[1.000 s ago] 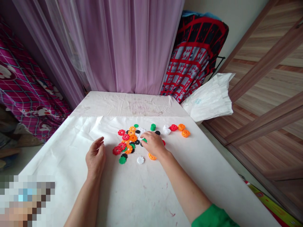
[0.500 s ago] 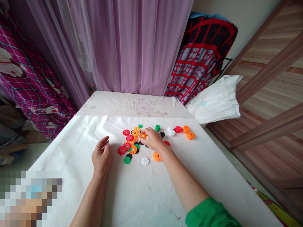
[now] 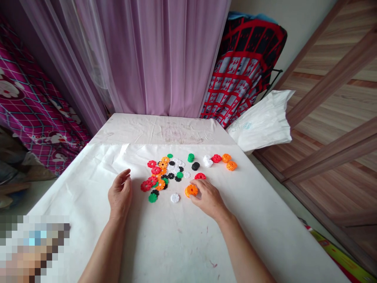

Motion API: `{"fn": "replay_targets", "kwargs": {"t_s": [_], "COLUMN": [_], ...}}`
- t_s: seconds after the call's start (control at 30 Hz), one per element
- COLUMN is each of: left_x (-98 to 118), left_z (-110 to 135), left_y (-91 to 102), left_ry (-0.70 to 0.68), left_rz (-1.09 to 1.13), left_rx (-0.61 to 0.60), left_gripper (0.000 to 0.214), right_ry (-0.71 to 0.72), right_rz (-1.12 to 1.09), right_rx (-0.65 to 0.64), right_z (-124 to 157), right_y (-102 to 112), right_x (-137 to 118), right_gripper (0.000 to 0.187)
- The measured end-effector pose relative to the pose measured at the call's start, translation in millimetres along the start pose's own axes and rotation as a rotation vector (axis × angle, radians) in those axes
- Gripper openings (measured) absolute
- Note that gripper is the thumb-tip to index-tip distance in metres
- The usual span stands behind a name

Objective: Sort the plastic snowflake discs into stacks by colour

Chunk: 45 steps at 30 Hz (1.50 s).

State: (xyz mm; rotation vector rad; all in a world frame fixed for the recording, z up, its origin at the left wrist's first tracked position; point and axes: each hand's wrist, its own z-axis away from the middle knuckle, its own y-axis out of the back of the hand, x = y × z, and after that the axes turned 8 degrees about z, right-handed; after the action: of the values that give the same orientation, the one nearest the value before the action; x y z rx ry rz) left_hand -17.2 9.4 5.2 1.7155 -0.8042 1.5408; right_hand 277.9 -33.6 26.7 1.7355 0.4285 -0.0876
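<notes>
My right hand [image 3: 210, 197] pinches an orange notched plastic disc [image 3: 192, 190] at a small orange stack near the table's middle. Left of the loose discs, my left hand [image 3: 120, 192] rests on its side, empty, with thumb and fingers apart. A mixed spread of discs lies between the hands: white discs [image 3: 173, 168], red discs [image 3: 146, 185], orange ones, black ones and green ones. A single white disc [image 3: 174, 197] and a green disc [image 3: 152, 197] sit closer to me. Just beyond my right fingers is a red stack [image 3: 200, 176].
Farther right stand a green stack [image 3: 191, 157], a black stack [image 3: 195, 166], white discs [image 3: 207, 160], a red stack [image 3: 216, 158] and orange stacks [image 3: 231, 165]. A white bag [image 3: 262, 122] hangs at the right edge of the white-covered table [image 3: 165, 243]. Purple curtains [image 3: 159, 59] hang behind.
My right hand has carried an orange disc from the mixed spread toward me and right, to the orange stack. The left hand holds its pose; the view has shifted slightly.
</notes>
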Motion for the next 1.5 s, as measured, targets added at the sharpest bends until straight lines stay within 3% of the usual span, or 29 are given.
{"fn": "replay_targets", "kwargs": {"t_s": [0.37,0.6,0.97,1.13,1.3,1.5], "left_x": [3,-1,2,2,1,2], "left_z": [0,-1,0,0,0,0], "left_y": [-0.3,-0.4,-0.5,-1.4,-1.4,-1.1], "left_ry": [-0.016,-0.027,-0.01,-0.012,-0.013,-0.014], "left_rz": [-0.025,-0.004,0.013,0.019,0.019,0.022], "left_rx": [0.006,0.007,0.013,0.019,0.003,0.007], "left_gripper": [0.038,0.036,0.036,0.034,0.035,0.034], "right_ry": [-0.053,-0.099,-0.084,-0.068,0.029,0.206], "right_rz": [-0.036,0.107,0.138,0.146,0.152,0.208], "right_rx": [-0.081,-0.235,-0.226,-0.203,-0.184,-0.255], "right_z": [-2,-4,-4,-6,-30,-63], "right_y": [11,15,7,13,16,-5], "right_x": [-7,-19,-20,-21,-50,-93], "right_gripper": [0.042,0.042,0.041,0.044,0.027,0.036]}}
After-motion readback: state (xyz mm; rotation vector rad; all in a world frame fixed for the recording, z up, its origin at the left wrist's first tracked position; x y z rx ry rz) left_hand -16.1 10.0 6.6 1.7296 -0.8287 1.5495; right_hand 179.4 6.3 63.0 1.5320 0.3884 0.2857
